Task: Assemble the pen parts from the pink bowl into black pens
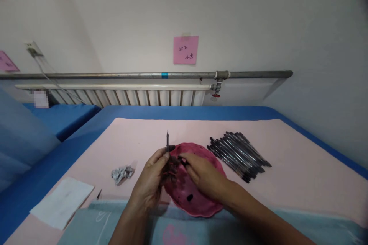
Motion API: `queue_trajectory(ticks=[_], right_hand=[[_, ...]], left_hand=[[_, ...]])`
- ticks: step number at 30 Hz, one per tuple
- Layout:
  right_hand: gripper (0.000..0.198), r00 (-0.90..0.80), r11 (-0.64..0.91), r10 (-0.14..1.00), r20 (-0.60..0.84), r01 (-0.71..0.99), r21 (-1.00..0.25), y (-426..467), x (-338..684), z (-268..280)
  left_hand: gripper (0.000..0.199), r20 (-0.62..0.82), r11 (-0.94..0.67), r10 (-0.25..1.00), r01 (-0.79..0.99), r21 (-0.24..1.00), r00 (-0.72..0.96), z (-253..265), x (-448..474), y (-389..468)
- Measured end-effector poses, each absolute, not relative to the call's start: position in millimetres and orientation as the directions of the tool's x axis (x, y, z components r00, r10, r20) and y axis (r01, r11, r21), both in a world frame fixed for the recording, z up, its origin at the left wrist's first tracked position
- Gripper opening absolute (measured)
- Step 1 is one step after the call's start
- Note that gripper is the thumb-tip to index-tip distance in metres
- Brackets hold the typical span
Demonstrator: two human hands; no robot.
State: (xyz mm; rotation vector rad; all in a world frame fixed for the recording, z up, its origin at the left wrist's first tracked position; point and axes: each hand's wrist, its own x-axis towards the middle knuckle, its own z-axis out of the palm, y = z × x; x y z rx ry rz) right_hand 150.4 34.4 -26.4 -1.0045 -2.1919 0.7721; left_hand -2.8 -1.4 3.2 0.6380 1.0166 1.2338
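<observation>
My left hand (151, 174) is closed on an uncapped pen (168, 139), which stands upright with its metal tip pointing up. Dark stains cover the fingertips of this hand. A scalloped pink plate (211, 211) lies under both hands. Over it, my right hand (202, 172) pinches a small black piece (183, 161), perhaps a pen cap, mostly hidden by the fingers. Near the plate's front edge sits another small black piece (190, 198). To the right, several clear pens (240, 155) with black caps lie side by side in a slanting row.
A crumpled wrapper (122, 174) and a folded white cloth or paper (62, 202) lie at the left, beside a small dark pointed piece (99, 194). The pink tabletop (301, 160) has a blue border. Behind it are a radiator (149, 97) and a metal pipe (120, 75).
</observation>
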Motion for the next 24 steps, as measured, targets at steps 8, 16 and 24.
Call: queue_trajectory(ticks=[8, 16, 24], right_hand=[[0.022, -0.064, 0.160, 0.982, 0.176, -0.205, -0.966, 44.8, 161.8, 3.0], [0.020, -0.068, 0.166, 0.977, 0.201, -0.343, -0.925, 38.1, 157.8, 10.0], [0.021, -0.129, 0.121, 0.978, 0.162, -0.280, -0.952, 33.3, 154.5, 4.9]], left_hand=[[0.027, -0.281, 0.340, 0.934, -0.307, 0.889, 0.222, -5.3, 2.0, -10.1], [0.024, -0.296, 0.385, 0.905, -0.290, 0.876, 0.305, -8.9, 8.9, -14.5], [0.021, -0.306, 0.382, 0.905, -0.246, 0.891, 0.297, -4.6, 11.1, -13.8]])
